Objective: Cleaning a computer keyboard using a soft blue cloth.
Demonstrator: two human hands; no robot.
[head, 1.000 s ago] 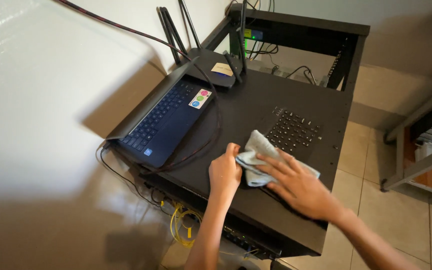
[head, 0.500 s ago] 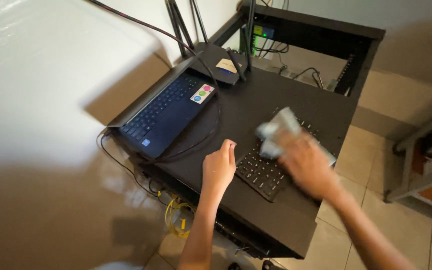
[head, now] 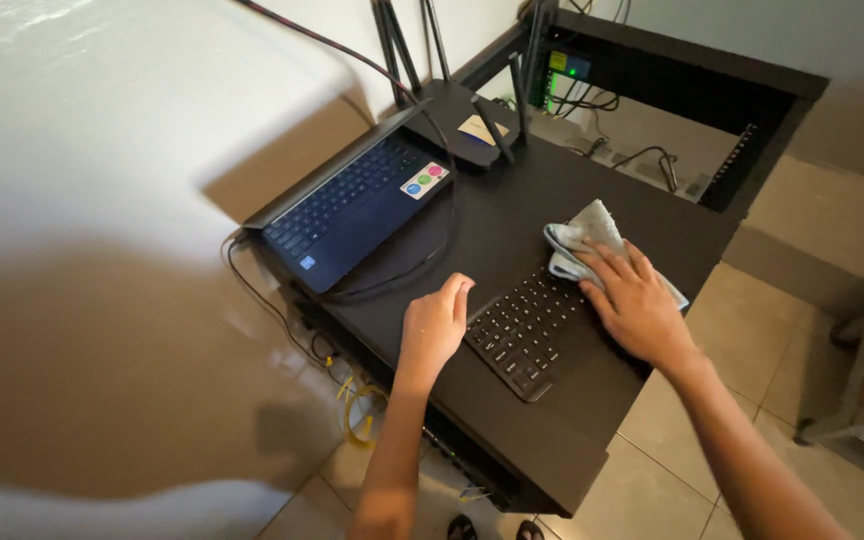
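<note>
A: Right hand [head: 637, 305] is flat on the grey cloth [head: 592, 240] now, fingers spread and pressing down rather than pinching it. The cloth sits at the far end of the black keyboard [head: 524, 330], partly on the keys and partly on the dark counter [head: 512, 205].

B: A second ago that cloth was nearer the front edge, bunched between both hands. It has swept across the keyboard and away from the body since.

A: And the left hand [head: 434, 325] has let go. It rests on the counter just beside the keyboard's near corner, fingers loosely curled, holding nothing, thumb tip touching the keyboard's edge as far as I can tell.

B: So it's bracing, I'd judge, while the right does the wiping. The keys nearest us are now uncovered; the far rows are under cloth and palm.

A: The open blue laptop [head: 357, 205] stands to the left against the wall, its cable [head: 422, 265] looping across the counter between it and the left hand. The black router [head: 462, 125] with upright antennas sits behind it, well apart from the cloth.
</note>
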